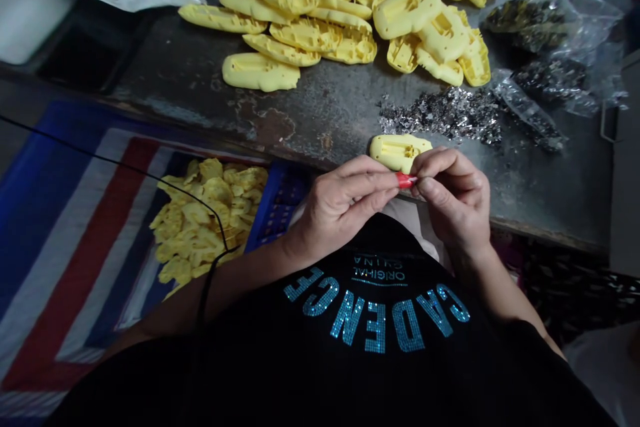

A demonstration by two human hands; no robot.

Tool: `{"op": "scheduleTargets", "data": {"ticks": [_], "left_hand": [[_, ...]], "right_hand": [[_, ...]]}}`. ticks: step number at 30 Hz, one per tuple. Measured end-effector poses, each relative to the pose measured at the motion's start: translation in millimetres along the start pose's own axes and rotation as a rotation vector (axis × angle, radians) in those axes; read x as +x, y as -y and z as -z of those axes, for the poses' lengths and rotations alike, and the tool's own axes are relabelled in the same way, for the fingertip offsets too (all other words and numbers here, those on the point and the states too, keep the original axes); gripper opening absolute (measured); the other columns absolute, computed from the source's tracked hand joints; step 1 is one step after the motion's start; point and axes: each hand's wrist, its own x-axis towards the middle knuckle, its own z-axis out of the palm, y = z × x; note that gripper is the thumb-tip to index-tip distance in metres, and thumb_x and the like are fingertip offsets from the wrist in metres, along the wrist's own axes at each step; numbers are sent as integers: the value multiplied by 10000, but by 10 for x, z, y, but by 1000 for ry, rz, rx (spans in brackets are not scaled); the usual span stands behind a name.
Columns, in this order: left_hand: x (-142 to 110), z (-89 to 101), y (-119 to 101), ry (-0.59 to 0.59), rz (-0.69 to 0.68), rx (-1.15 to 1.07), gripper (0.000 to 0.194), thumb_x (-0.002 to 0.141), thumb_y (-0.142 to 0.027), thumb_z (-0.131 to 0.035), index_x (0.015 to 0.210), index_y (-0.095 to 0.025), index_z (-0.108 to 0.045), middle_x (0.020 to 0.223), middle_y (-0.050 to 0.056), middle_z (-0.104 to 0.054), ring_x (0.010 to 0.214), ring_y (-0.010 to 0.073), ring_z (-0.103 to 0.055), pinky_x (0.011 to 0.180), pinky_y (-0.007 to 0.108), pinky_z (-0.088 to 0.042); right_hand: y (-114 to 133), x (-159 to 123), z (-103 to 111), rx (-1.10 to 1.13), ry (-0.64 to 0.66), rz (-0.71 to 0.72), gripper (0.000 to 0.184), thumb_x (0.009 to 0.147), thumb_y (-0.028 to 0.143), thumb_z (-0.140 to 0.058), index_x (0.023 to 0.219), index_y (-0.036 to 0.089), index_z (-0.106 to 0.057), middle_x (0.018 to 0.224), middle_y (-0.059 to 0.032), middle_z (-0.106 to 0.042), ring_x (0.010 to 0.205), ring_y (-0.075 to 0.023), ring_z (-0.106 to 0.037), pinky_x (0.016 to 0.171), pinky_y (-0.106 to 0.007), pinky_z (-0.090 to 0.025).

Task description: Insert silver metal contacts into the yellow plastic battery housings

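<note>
My left hand is closed in a pinch at the table's front edge. A small red piece with a pale tip shows at its fingertips; its kind I cannot make out. My right hand meets it from the other side, thumb and forefinger pinched together. Whatever those fingers hold is too small or hidden to name. Just behind the fingers lies a yellow plastic shell half, partly covered by my right hand. Beyond it is a heap of tiny shiny metal parts.
Several yellow shells are piled along the back of the grey table. Clear bags of metal parts lie at the right. Lower left, more yellow pieces rest on striped cloth beside a blue crate. A black cord crosses there.
</note>
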Motion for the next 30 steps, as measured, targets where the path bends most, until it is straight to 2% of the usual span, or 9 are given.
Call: {"op": "scheduleTargets", "data": {"ticks": [3, 5, 8, 14, 18, 22, 25, 27, 30], "left_hand": [[-22, 39, 9, 26, -76, 150, 273, 1068, -176, -744, 1290, -255, -883, 1182, 79, -839, 1039, 166, -801, 939, 264, -662], [-33, 69, -6, 27, -100, 223, 272, 1080, -192, -727, 1290, -265, -883, 1196, 74, -845, 1046, 167, -798, 927, 264, -657], [-52, 98, -41, 39, -84, 306, 261, 1095, -231, -710, 1277, -285, -889, 1222, 65, -852, 1024, 167, -797, 903, 266, -654], [-80, 96, -110, 42, -11, 431, 255, 1087, -260, -722, 1252, -314, -909, 1282, 57, -865, 973, 178, -800, 885, 289, -653], [-92, 113, -77, 41, -53, 498, 280, 1074, -239, -741, 1290, -317, -900, 1298, 53, -868, 1037, 198, -815, 912, 302, -653], [-96, 91, -15, 32, -81, 352, 339, 1042, -178, -776, 1330, -319, -886, 1317, 63, -849, 1061, 193, -810, 930, 292, -659], [-67, 40, -94, 30, 63, 86, 346, 1079, -171, -722, 1361, -303, -872, 1298, 75, -822, 1028, 168, -801, 905, 275, -682], [-35, 24, -212, 32, 149, -34, 330, 1099, -186, -692, 1338, -310, -882, 1293, 79, -812, 971, 153, -790, 848, 264, -693], [9, 43, -352, 73, 217, -94, 278, 1074, -173, -712, 1190, -303, -929, 1245, 84, -821, 979, 174, -784, 865, 294, -717]], "right_hand": [[24, -15, 55, -104, 33, 85, 82, 1023, 348, -823, 1026, 275, -786, 1013, -30, -769, 974, -214, -745, 909, -407, -638], [79, -16, 111, -278, 49, 165, 66, 1034, 321, -804, 1091, 290, -812, 1066, -45, -802, 1032, -235, -759, 939, -441, -645], [182, -8, 177, -505, 66, 279, 173, 1019, 357, -822, 1186, 314, -820, 1123, -57, -819, 1093, -281, -766, 947, -504, -659], [329, 11, 182, -834, 117, 469, 226, 1020, 280, -826, 1210, 399, -799, 1080, -9, -810, 946, -244, -730, 840, -477, -595], [338, 4, 170, -985, 139, 568, 233, 997, 294, -858, 1200, 385, -789, 1016, -9, -807, 843, -233, -672, 761, -453, -500], [244, -11, 163, -960, 103, 640, 227, 982, 310, -866, 1180, 376, -776, 999, -2, -816, 808, -227, -678, 722, -442, -484], [92, 6, 154, -1031, 83, 724, 175, 1002, 315, -832, 1151, 389, -778, 993, 7, -831, 812, -229, -695, 711, -441, -505], [-13, 24, 156, -1072, 116, 809, 94, 1063, 299, -737, 1105, 372, -779, 980, 22, -844, 784, -208, -698, 688, -425, -495], [-60, 19, 191, -1033, 123, 825, 176, 1116, 277, -627, 1134, 347, -788, 978, 24, -859, 758, -197, -703, 659, -415, -476]]}}
